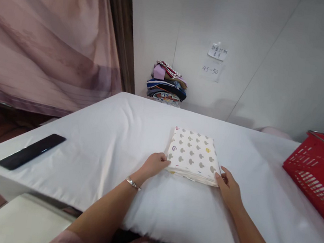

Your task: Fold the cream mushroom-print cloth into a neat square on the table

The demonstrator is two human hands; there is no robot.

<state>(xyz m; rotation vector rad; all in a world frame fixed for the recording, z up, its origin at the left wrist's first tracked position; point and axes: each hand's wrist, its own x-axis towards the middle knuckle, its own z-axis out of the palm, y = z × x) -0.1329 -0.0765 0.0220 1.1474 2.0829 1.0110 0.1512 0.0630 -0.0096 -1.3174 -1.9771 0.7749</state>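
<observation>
A folded cream cloth printed with small mushroom shapes lies flat on the white-covered table. My left hand grips its near left corner, fingers curled over the edge; a thin bracelet sits on that wrist. My right hand holds the near right corner, fingertips tucked at the edge. Both forearms reach in from the bottom of the view.
A black flat device lies near the table's left edge. A red plastic basket stands at the right. A stack of folded clothes sits by the wall behind the table, under paper notes. A pink curtain hangs at left.
</observation>
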